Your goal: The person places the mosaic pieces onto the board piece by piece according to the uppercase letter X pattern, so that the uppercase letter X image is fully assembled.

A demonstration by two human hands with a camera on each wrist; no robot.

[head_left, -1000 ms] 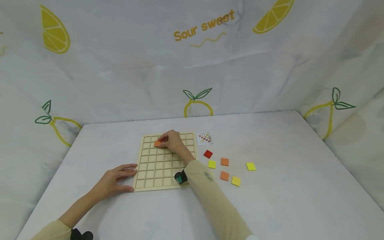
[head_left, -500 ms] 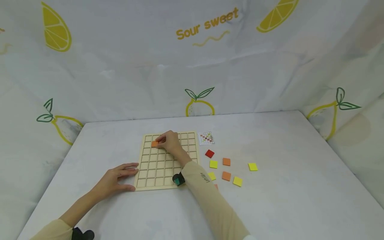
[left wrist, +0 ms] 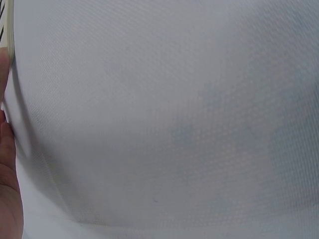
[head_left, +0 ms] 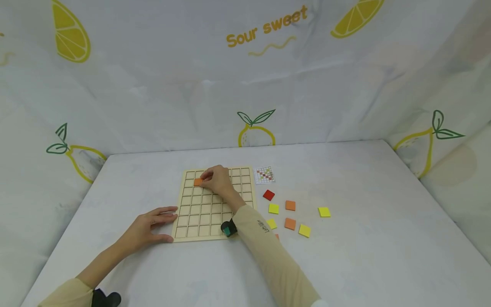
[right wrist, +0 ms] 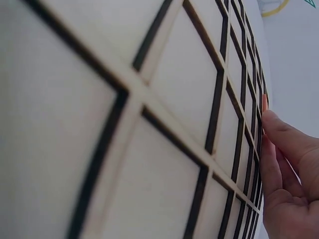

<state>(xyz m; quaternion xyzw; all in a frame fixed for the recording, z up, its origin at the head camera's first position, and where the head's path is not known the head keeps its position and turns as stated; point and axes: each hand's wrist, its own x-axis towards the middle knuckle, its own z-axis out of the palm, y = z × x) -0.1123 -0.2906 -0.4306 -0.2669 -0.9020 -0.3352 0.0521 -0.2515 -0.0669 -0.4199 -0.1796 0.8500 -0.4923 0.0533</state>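
Note:
A light wooden grid board (head_left: 194, 220) lies on the white table. Over its upper left part, my right hand (head_left: 218, 181) has thumb and fingers at an orange tile (head_left: 197, 182), which sits at a cell in the second row. In the right wrist view, the thumb and fingers of the right hand (right wrist: 289, 174) meet the orange tile (right wrist: 265, 103) at the board's far side. My left hand (head_left: 147, 227) rests with spread fingers against the board's left edge; the left wrist view catches only part of that hand (left wrist: 9, 184) beside the board's edge (left wrist: 10, 30).
Right of the board lie a red tile (head_left: 269, 195), several yellow tiles (head_left: 324, 212) and several orange tiles (head_left: 290, 205), some partly behind the right sleeve (head_left: 268, 251). A small printed card (head_left: 264, 175) with a coloured grid lies beside the board's upper right corner.
The right hand and the orange tile have shifted slightly left on the board, and the tile now lies in line with a cell. The left hand has stayed at the board's edge.

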